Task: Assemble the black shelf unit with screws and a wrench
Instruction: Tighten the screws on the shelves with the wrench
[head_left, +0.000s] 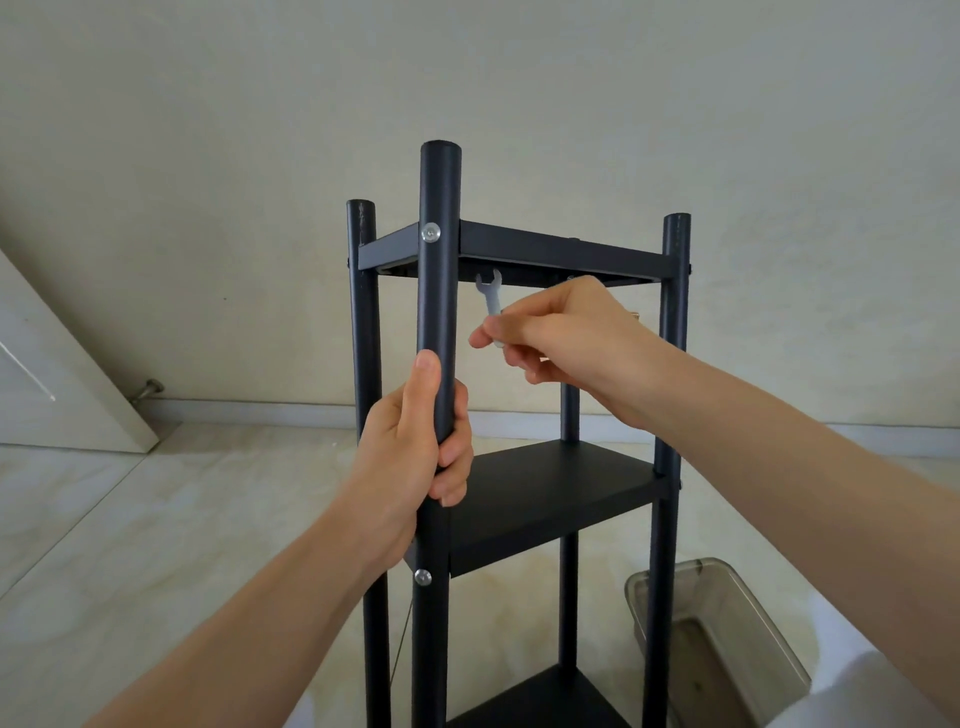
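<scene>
At the centre of the view stands a tall black shelf unit (519, 364) on a pale marbled floor (130, 545), in front of a plain cream wall (467, 78). It has four round upright posts. A top shelf (561, 249) sits near the post tops, a middle shelf (550, 499) lies below it, and the corner of a bottom shelf (545, 699) shows at six o'clock.

The nearest post (439, 260) rises through the middle of the frame. A silver screw (430, 233) fastens it to the top shelf at about twelve o'clock from the view's centre. A second silver screw (423, 577) sits lower on the same post, just beneath the middle shelf's front corner.

The left hand (415, 436) reaches in from seven o'clock and wraps around the nearest post between the two screws, thumb lying upward along it.

The right hand (556, 332) comes in from four o'clock and pinches the lower end of a small silver wrench (489, 293) between thumb and fingertips. The wrench stands nearly upright, its open end just under the top shelf's front edge, to the right of the nearest post.

A clear plastic bin (727, 639) rests on the floor at five o'clock, beside the shelf unit. A pale door (57, 374) leans into view at nine o'clock, with a metal doorstop (148, 389) near its lower edge.
</scene>
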